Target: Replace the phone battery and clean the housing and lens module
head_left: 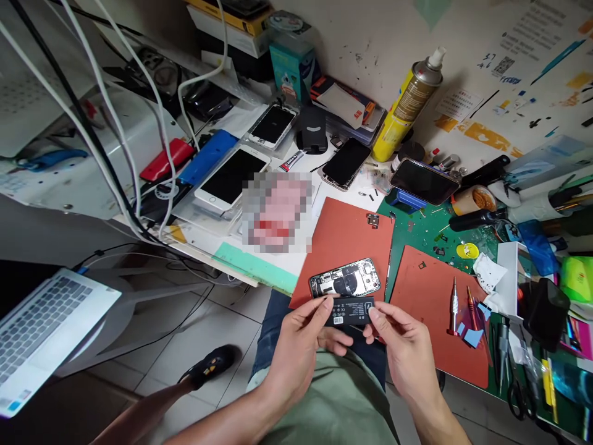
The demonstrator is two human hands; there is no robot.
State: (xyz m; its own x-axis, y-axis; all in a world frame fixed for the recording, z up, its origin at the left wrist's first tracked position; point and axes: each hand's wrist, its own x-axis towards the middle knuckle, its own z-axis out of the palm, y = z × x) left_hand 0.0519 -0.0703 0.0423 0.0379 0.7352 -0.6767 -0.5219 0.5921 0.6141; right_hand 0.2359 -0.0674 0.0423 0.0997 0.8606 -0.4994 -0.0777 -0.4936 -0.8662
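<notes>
Between my two hands is a black phone battery (353,311) with white print, held level just in front of the mat's near edge. My left hand (309,337) pinches its left end between thumb and fingers. At the right end, my right hand (402,339) grips it with thumb and forefinger, the other fingers curled below. Just beyond the battery, an opened phone (345,278) lies on the red-brown mat (354,225), its inner parts showing. A small metal part (372,220) rests near that mat's far right corner.
To the right, a second red-brown mat (435,334) bears screwdrivers (454,306). Scissors (521,395) lie at the right edge. Behind stand a yellow spray can (407,102) and a propped phone (425,180). A laptop (50,327) is at left; another person's foot (215,366) shows below.
</notes>
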